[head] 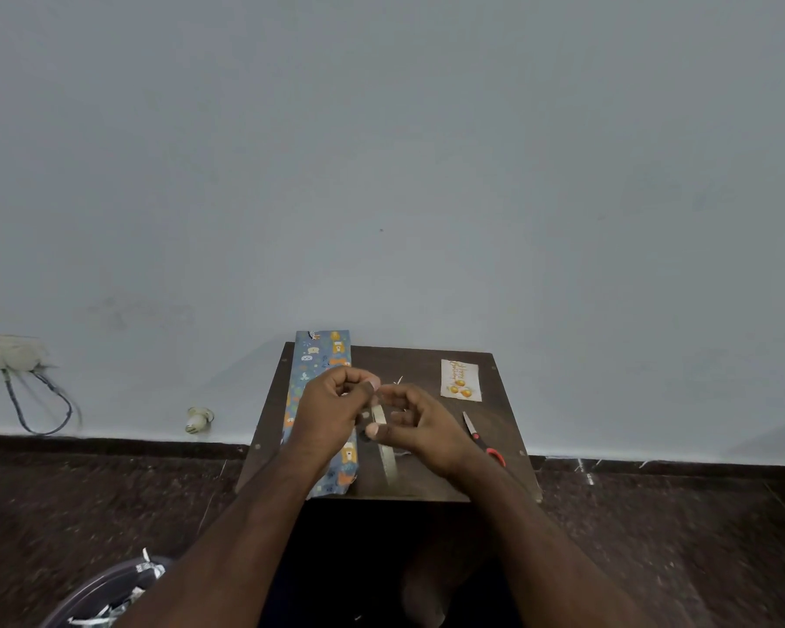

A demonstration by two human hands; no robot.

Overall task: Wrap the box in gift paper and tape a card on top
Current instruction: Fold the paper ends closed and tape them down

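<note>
A long box wrapped in blue cartoon-print gift paper [320, 355] lies along the left side of the small dark table [427, 364]. My left hand [332, 410] hovers over the box with curled fingers, pinching what looks like the end of the tape. My right hand [424, 428] holds a pale roll of tape [381, 419] above the middle of the table, thumb against it. A white greeting card [461, 379] with orange balloons lies flat at the back right. Both hands hide the box's middle.
Red-handled scissors [483, 439] lie on the table right of my right hand. A wall socket with looped cables [28, 378] and a white bulb-like object [199, 420] are at the left. A bin with paper scraps [109, 591] stands on the dark floor at the lower left.
</note>
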